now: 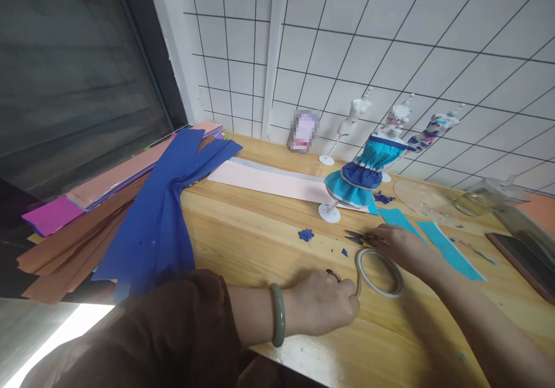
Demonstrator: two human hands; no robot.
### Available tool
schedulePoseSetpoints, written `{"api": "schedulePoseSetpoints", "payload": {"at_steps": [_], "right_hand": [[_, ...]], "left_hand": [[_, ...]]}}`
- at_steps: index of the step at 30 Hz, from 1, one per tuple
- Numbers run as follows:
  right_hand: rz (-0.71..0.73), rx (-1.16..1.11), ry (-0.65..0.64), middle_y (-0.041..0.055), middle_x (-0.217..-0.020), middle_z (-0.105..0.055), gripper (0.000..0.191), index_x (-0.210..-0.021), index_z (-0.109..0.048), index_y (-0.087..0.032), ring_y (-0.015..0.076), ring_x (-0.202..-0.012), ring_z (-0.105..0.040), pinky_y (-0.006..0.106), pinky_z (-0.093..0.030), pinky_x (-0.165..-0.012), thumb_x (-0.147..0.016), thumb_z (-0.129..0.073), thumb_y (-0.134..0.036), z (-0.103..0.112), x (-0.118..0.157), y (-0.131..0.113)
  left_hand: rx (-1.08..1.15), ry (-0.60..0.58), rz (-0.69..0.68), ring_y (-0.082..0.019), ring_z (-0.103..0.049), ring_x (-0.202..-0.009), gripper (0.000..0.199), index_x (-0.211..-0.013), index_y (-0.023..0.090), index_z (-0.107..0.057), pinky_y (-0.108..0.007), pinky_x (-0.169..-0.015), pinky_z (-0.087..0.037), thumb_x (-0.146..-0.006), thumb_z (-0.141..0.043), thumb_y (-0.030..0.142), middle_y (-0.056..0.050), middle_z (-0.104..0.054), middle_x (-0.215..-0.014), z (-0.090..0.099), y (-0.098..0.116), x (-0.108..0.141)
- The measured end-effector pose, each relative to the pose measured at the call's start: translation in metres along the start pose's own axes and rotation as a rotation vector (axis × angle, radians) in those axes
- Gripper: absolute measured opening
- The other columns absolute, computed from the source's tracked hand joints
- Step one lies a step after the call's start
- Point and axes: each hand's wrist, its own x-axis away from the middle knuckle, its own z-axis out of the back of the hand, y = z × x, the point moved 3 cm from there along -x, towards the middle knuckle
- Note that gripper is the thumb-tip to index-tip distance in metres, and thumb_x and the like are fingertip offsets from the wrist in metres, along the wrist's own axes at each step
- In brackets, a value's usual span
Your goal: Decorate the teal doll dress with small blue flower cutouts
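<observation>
My left hand (323, 302), with a green bangle on its wrist, is closed near the front of the table. Its fingers pinch the loose end of a narrow tape roll (399, 287), whose strip runs up to the ring. A small dark red thing (333, 273) shows at its knuckles; I cannot make out what it is. My right hand (401, 248) is closed around small scissors (356, 237), blades pointing left, just above the roll. A blue paper flower (306, 235) and a blue scrap (344, 252) lie left of the scissors.
A small dress form in a blue and turquoise dress (368, 168) stands behind, near two other forms. Turquoise strips (451, 250) and a dark phone-like slab (520, 263) lie right. Blue crepe paper (160, 214) and coloured sheets pile left. A pale pink strip (269, 184) lies behind.
</observation>
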Motion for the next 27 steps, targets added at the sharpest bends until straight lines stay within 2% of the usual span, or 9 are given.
{"api": "schedulePoseSetpoints", "payload": {"at_steps": [5,9,13,16,18,20,23,27], "right_hand": [[0.03,0.005,-0.008,0.0072,-0.086,-0.069,0.029,-0.088,-0.067,-0.02,0.0191,-0.077,-0.064,0.028,-0.049,-0.067,-0.085,-0.039,-0.027,0.001,-0.002,-0.008],[0.029,0.152,-0.049,0.0097,-0.077,-0.066,0.025,-0.076,-0.063,-0.017,0.0196,-0.068,-0.062,0.029,-0.045,-0.059,-0.086,-0.04,-0.023,-0.001,-0.001,-0.01],[0.065,0.25,-0.055,0.0099,-0.073,-0.063,0.022,-0.073,-0.058,-0.017,0.0188,-0.061,-0.06,0.029,-0.042,-0.055,-0.086,-0.041,-0.021,-0.006,0.0,-0.01],[0.094,0.256,-0.045,0.0098,-0.075,-0.063,0.019,-0.08,-0.058,-0.016,0.0194,-0.066,-0.061,0.028,-0.043,-0.058,-0.088,-0.041,-0.02,-0.01,0.0,-0.01],[0.127,0.253,-0.027,0.0106,-0.08,-0.064,0.018,-0.09,-0.058,-0.015,0.0196,-0.072,-0.061,0.028,-0.044,-0.061,-0.087,-0.041,-0.016,-0.011,-0.001,-0.01],[0.143,0.266,-0.033,0.0108,-0.081,-0.063,0.018,-0.092,-0.058,-0.015,0.0194,-0.071,-0.061,0.028,-0.044,-0.062,-0.084,-0.042,-0.012,-0.011,-0.001,-0.011],[0.126,0.279,-0.08,0.0095,-0.078,-0.061,0.016,-0.083,-0.057,-0.016,0.0188,-0.067,-0.06,0.028,-0.044,-0.06,-0.081,-0.044,-0.009,-0.011,-0.002,-0.013],[0.1,0.223,-0.103,0.0093,-0.078,-0.061,0.017,-0.077,-0.055,-0.017,0.0192,-0.072,-0.06,0.029,-0.045,-0.063,-0.084,-0.04,-0.012,-0.008,-0.003,-0.019]], "left_hand": [[-0.004,-0.01,-0.009,-0.019,-0.056,-0.061,0.004,-0.073,0.014,-0.051,-0.03,-0.04,-0.038,-0.076,-0.05,0.012,-0.005,-0.05,-0.073,-0.002,0.0,0.001],[0.005,-0.009,-0.012,-0.019,-0.056,-0.061,0.005,-0.074,0.014,-0.051,-0.03,-0.04,-0.038,-0.076,-0.048,0.011,-0.005,-0.05,-0.073,-0.002,0.0,0.001],[0.016,-0.029,-0.009,-0.02,-0.056,-0.062,0.005,-0.074,0.014,-0.051,-0.03,-0.04,-0.039,-0.076,-0.049,0.011,-0.005,-0.05,-0.073,-0.001,0.0,0.0],[0.026,-0.036,-0.003,-0.02,-0.057,-0.063,0.006,-0.075,0.014,-0.052,-0.03,-0.041,-0.039,-0.077,-0.047,0.01,-0.005,-0.052,-0.074,0.0,0.0,0.0],[0.041,-0.048,0.008,-0.021,-0.058,-0.064,0.008,-0.076,0.014,-0.053,-0.03,-0.041,-0.039,-0.078,-0.047,0.011,-0.005,-0.053,-0.075,0.001,-0.001,0.0],[0.069,-0.07,0.036,-0.02,-0.058,-0.063,0.007,-0.077,0.014,-0.054,-0.029,-0.042,-0.038,-0.077,-0.048,0.012,-0.005,-0.055,-0.076,0.002,-0.004,0.001],[0.191,-0.095,0.109,-0.017,-0.058,-0.064,0.008,-0.078,0.016,-0.058,-0.027,-0.049,-0.04,-0.079,-0.05,0.016,-0.004,-0.059,-0.079,0.0,-0.011,0.001],[0.581,-0.061,0.262,-0.012,-0.06,-0.076,0.019,-0.084,0.02,-0.066,-0.023,-0.063,-0.042,-0.085,-0.048,0.027,-0.001,-0.065,-0.085,-0.003,-0.025,-0.001]]}}
